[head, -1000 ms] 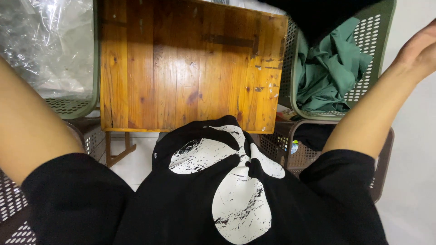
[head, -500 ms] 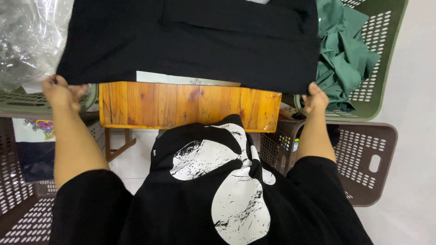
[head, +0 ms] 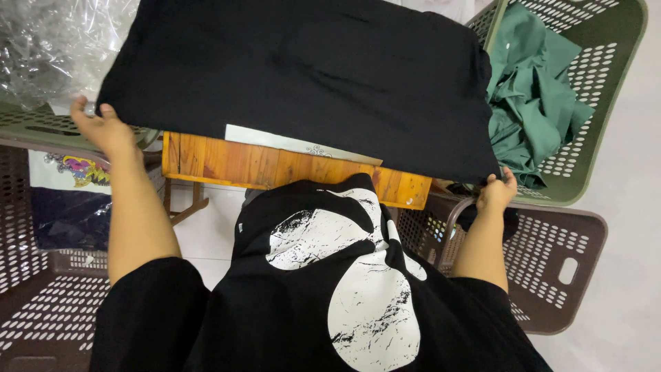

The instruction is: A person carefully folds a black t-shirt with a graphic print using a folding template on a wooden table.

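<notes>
Both hands pinched a black garment's near corners: left hand (head: 103, 127) on one, right hand (head: 497, 189) on the other. Garment (head: 303, 76) lay spread over a wooden table (head: 275, 165) between them. Green clothes (head: 537, 103) filled a basket (head: 606, 117) beyond the right hand.

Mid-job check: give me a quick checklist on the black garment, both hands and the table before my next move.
1. Left hand grips the black garment at its near left corner: ok.
2. Right hand grips the near right corner: ok.
3. Garment spread flat, no big folds: ok.
4. Garment centred on the wooden table: not ok, it overhangs both sides.
5. Pale sheet under the garment lies flat: cannot tell, mostly hidden.
6. Green clothes stay in their green basket: ok.
</notes>
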